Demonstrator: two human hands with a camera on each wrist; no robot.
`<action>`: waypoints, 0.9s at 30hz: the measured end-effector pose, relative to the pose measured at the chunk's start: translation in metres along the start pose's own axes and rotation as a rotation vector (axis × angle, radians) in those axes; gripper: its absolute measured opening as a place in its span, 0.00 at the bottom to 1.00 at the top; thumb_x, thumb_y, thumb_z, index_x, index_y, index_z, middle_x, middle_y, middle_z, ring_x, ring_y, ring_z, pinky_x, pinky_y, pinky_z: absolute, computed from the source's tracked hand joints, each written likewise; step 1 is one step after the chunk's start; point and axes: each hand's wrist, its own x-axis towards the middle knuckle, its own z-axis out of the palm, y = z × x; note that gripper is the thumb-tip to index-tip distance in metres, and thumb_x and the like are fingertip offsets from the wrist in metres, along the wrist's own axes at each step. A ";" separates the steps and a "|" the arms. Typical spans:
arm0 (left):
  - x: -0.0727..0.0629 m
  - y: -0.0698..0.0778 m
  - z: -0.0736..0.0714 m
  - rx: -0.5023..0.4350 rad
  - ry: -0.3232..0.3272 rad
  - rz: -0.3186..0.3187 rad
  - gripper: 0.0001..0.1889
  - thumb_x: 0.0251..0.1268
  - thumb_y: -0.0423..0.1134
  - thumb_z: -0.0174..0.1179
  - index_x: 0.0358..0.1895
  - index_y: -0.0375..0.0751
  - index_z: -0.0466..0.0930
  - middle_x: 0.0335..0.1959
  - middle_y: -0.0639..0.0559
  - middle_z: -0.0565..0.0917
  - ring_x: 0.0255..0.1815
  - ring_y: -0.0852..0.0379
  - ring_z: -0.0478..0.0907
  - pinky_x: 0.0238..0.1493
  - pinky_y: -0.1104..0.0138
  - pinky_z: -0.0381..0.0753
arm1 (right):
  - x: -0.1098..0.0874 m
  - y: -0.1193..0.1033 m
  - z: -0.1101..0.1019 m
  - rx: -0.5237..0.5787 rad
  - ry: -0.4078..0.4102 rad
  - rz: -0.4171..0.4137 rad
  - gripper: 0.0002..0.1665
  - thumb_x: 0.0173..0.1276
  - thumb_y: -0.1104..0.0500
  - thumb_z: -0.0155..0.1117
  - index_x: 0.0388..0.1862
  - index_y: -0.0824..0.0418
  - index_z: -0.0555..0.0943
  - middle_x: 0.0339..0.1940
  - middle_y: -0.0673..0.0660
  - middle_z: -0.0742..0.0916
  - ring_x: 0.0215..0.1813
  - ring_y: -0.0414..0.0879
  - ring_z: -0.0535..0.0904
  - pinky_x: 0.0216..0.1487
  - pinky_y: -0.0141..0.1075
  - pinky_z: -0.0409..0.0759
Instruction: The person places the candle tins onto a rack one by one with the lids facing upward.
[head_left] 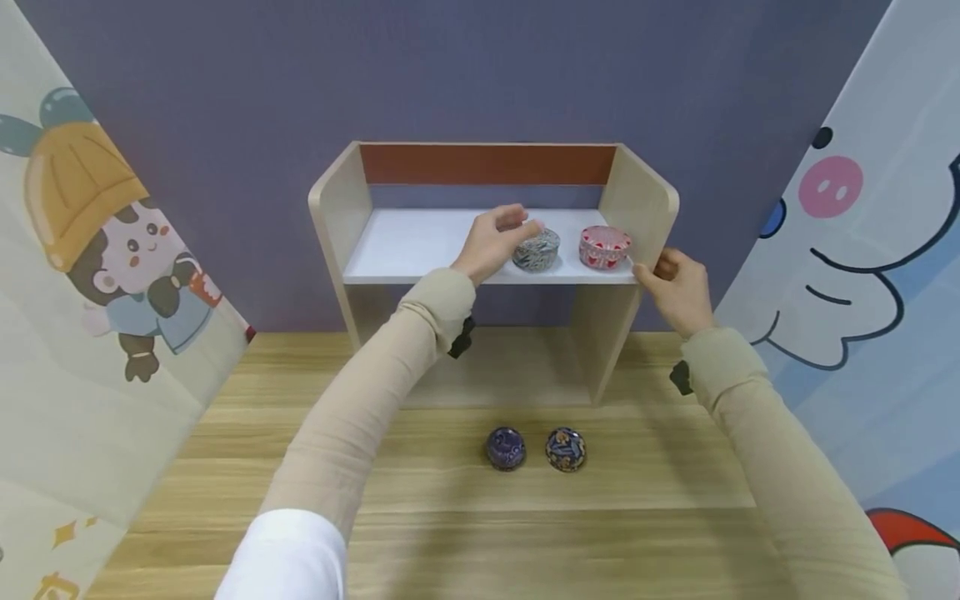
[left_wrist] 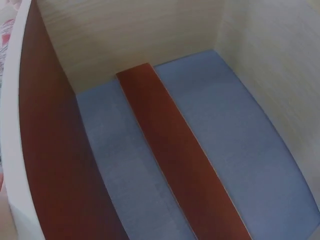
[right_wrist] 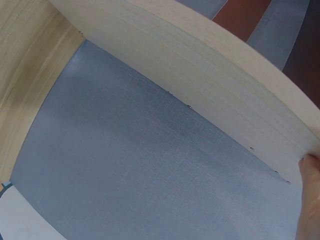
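A small two-level wooden shelf point(head_left: 450, 277) has a white upper board. On that board stand a round tin point(head_left: 537, 252) with a grey-green pattern and, to its right, a pink and red patterned tin point(head_left: 604, 248). My left hand point(head_left: 495, 242) reaches over the upper board, its fingers loosely spread at the left upper side of the grey-green tin and partly hiding it. My right hand point(head_left: 678, 287) grips the front edge of the shelf's right side panel point(head_left: 637, 208), beside the pink tin. In the right wrist view, part of the right hand point(right_wrist: 310, 195) shows against the panel's outer face.
Two round tins lie on the wooden table in front of the shelf: a purple one point(head_left: 506, 448) and a dark blue one with orange flowers point(head_left: 566, 449). A red-brown rail point(head_left: 487, 164) spans the shelf's back. Cartoon-printed panels flank the table on both sides.
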 end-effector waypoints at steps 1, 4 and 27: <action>0.000 0.001 -0.001 -0.010 0.027 0.007 0.32 0.60 0.51 0.58 0.66 0.44 0.62 0.61 0.53 0.72 0.63 0.59 0.67 0.62 0.70 0.68 | 0.000 0.000 0.000 -0.001 -0.001 -0.001 0.32 0.65 0.48 0.57 0.61 0.68 0.69 0.57 0.66 0.78 0.56 0.52 0.75 0.56 0.41 0.76; 0.000 0.007 -0.006 -0.039 0.087 0.035 0.29 0.61 0.51 0.57 0.64 0.45 0.65 0.60 0.53 0.74 0.61 0.60 0.69 0.61 0.71 0.69 | 0.001 0.000 0.000 -0.009 -0.004 -0.005 0.32 0.65 0.48 0.56 0.61 0.68 0.69 0.56 0.66 0.78 0.55 0.51 0.76 0.55 0.38 0.77; -0.038 0.038 -0.023 0.012 0.046 0.298 0.20 0.65 0.44 0.54 0.59 0.46 0.71 0.55 0.53 0.78 0.55 0.63 0.72 0.57 0.71 0.71 | 0.005 0.001 0.005 -0.007 0.020 -0.023 0.30 0.65 0.50 0.57 0.59 0.69 0.71 0.55 0.66 0.79 0.54 0.50 0.77 0.55 0.39 0.77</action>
